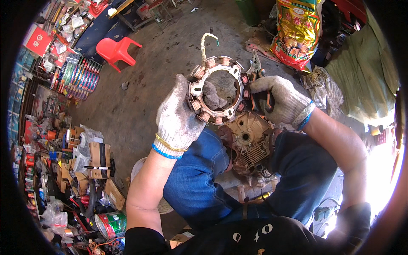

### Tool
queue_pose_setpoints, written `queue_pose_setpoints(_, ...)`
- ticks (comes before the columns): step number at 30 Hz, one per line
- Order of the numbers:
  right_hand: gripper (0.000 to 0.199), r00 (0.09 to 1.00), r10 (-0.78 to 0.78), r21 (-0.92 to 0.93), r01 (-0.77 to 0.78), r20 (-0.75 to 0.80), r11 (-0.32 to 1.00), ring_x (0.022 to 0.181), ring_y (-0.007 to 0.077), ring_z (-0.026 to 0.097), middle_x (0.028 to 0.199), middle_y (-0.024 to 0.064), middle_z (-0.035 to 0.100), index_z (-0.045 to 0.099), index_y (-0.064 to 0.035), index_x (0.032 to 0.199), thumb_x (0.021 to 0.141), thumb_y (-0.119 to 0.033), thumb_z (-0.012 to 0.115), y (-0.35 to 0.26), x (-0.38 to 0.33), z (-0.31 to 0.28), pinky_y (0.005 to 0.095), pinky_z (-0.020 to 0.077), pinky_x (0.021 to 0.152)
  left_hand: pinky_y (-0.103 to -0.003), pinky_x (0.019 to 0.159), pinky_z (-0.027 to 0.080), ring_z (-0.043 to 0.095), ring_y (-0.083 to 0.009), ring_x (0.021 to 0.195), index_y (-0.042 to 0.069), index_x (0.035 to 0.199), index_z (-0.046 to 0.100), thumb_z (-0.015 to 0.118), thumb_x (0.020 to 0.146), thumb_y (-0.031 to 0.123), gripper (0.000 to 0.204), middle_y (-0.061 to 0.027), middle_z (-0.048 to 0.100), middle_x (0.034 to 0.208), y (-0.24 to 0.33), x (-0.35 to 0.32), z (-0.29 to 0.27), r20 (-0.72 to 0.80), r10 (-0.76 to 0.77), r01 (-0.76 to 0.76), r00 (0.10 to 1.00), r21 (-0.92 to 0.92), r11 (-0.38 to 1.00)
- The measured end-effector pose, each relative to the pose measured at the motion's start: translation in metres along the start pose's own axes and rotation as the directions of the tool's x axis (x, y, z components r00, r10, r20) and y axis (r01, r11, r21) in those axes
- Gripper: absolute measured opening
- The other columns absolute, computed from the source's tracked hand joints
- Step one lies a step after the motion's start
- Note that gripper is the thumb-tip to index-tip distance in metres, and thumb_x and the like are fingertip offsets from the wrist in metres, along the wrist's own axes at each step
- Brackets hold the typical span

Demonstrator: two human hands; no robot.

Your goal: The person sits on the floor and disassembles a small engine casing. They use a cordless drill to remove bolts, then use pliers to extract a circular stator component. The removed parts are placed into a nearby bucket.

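Observation:
My left hand (180, 112), in a dirty white knit glove, is closed around the left side of a stator (205, 115), a metal ring with copper coils around its rim. Its fingers partly show through the open centre. From the top of the ring a sheathed wire lead (203, 46) curls upward. In my gloved right hand (278, 98) is a pair of pliers (256, 66), jaws pointing up and orange handles partly covered by the fingers, beside the right-hand coils. Whether the pliers touch a coil is unclear. An engine (245, 138) with cooling fins sits below, between my knees.
Shelves and piles of boxes (100, 159), bags and parts crowd the left side. A red plastic chair (117, 53) stands on the concrete floor at the far left. A gold and red sack (297, 32) and a draped greenish cloth (361, 72) are at the right.

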State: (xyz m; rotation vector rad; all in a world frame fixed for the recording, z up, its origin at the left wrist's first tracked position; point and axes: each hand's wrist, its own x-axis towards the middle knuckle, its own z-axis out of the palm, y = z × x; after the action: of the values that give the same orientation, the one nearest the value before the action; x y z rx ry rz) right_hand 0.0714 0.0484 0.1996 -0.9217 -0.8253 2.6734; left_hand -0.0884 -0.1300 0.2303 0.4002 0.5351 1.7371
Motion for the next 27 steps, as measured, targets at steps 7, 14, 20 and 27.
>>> queue_pose_setpoints(7,0.004,0.999,-0.001,-0.059,0.004,0.038,0.998,0.068,0.0199,0.066,0.082,0.0091,0.067,0.064,-0.002,0.091,0.088,-0.004,0.062,0.0009,-0.0024,-0.0013,0.0327,0.0564,0.064,-0.049,0.087,0.058,0.07,-0.0345,0.098,0.0,0.125,0.06,0.038,0.106,0.041,0.05,-0.019,0.071,0.108,0.0005,0.0001,-0.0001,0.053,-0.003,0.003,0.999,-0.003,1.0)
queue_pose_setpoints(14,0.007,1.0,-0.005,-0.027,0.005,-0.005,1.0,0.076,0.0207,0.068,0.086,0.0111,0.068,0.064,-0.0015,0.094,0.088,-0.004,0.062,0.0053,0.002,-0.0033,0.0345,0.0583,0.07,-0.051,0.09,0.056,0.068,-0.0375,0.102,-0.001,0.13,0.055,0.037,0.105,0.046,0.056,-0.0212,0.068,0.113,0.0019,-0.0026,0.0015,-0.037,-0.032,0.03,0.999,-0.066,0.997)
queue_pose_setpoints(20,0.011,0.998,-0.044,0.035,0.043,0.039,0.998,0.079,0.0245,0.068,0.09,0.0135,0.067,0.062,0.0019,0.1,0.091,-0.005,0.06,0.0071,-0.0027,-0.0005,0.0409,0.0608,0.077,-0.054,0.098,0.05,0.063,-0.0387,0.111,-0.003,0.134,0.051,0.038,0.105,0.045,0.058,-0.0248,0.063,0.124,0.0045,-0.0052,0.0015,-0.081,-0.057,0.051,0.995,-0.082,0.995)
queue_pose_setpoints(27,0.014,0.992,-0.037,0.059,0.03,0.117,0.998,0.08,0.0252,0.068,0.09,0.0134,0.067,0.062,0.0023,0.101,0.094,-0.01,0.059,0.0077,-0.0016,0.0028,0.0446,0.0602,0.078,-0.055,0.105,0.043,0.059,-0.0388,0.118,-0.003,0.135,0.051,0.04,0.104,0.038,0.053,-0.0233,0.06,0.13,0.0012,-0.0092,-0.0068,-0.153,-0.015,0.008,0.988,-0.05,0.999)
